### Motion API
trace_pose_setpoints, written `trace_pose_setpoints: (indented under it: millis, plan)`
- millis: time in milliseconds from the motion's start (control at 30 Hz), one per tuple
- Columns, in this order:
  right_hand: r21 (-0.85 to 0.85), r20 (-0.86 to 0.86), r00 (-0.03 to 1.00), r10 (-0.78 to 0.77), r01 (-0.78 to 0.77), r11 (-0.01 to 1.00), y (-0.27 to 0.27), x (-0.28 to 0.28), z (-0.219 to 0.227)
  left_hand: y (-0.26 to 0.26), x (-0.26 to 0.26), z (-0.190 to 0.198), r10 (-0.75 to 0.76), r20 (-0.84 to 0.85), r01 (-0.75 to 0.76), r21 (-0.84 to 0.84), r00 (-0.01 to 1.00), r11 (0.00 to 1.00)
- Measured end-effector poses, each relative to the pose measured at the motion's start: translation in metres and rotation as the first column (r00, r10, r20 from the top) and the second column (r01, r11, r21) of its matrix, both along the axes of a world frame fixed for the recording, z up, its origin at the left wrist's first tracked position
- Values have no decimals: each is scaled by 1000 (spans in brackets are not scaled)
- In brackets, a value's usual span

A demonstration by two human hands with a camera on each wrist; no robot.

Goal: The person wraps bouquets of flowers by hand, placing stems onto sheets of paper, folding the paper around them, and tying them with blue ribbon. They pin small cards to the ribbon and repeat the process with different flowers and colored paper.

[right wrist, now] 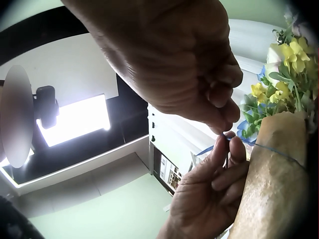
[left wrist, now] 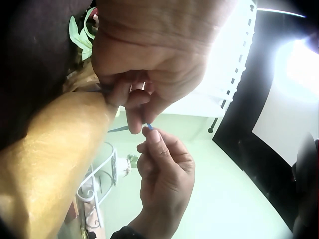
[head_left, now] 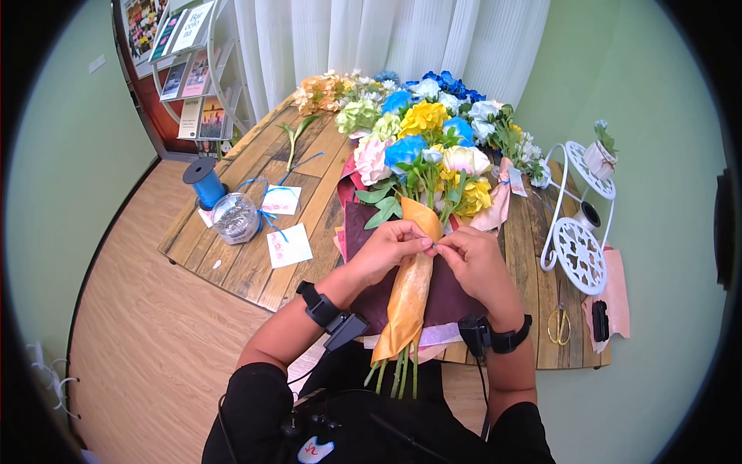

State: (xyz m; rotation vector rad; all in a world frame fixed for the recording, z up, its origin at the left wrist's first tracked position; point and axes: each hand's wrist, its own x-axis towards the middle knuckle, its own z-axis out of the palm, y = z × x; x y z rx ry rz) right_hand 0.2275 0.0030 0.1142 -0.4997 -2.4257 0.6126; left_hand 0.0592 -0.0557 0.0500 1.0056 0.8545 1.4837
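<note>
A bouquet of artificial flowers, blue, yellow, pink and white, lies with its stems toward the person. Orange-yellow wrapping paper is rolled around the stems, whose ends poke out below. A thin blue ribbon runs across the paper in the right wrist view. Over the upper part of the wrap, the left hand pinches the ribbon between thumb and fingers. From the other side the right hand pinches it too, the fingertips of both hands close together.
Dark purple wrapping sheets lie under the bouquet. On the left of the wooden table are a blue ribbon spool, a clear jar and white cards. To the right are a white metal stand, gold-handled scissors and a black stapler-like object.
</note>
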Motion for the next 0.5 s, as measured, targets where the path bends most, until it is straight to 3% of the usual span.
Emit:
trace_pose_setpoints:
  millis: [67,133,167,267,333,367,400,433,467,500]
  plan:
    - [9,13,1000,-7,7,1000,-2,0,-2,1,-1,-2,-9,21,9,-17,1000,1000]
    - [196,8,998,69,-69,978,-2,-1,-8,2,-3,-5,-1,29,3,-40,1000,999]
    - [197,7,998,68,-68,978,-2,-1,-10,3,-3,-6,-2,28,3,-39,1000,999]
    - [161,22,994,108,-110,981,-1,-1,-12,2,-6,-5,23,-83,-21,24,996,999]
    - [-129,-42,999,7,-13,992,5,-3,-12,2,-10,-3,155,-412,-100,152,898,983]
    - [-127,-43,999,8,-13,992,8,-5,-15,1,-12,-2,157,-413,-101,154,897,983]
    - [-387,-131,991,-8,-44,921,13,-7,-22,-2,-12,8,403,-633,-91,466,661,880]
    - [-615,-210,976,-48,-94,783,18,-10,-27,-4,-11,15,655,-673,42,708,345,705]
    - [-616,-211,976,-48,-94,782,21,-10,-31,-6,-10,17,654,-673,43,708,345,705]
    - [-680,-186,982,4,-132,722,25,-11,-34,-7,-8,19,692,-688,113,722,220,682]
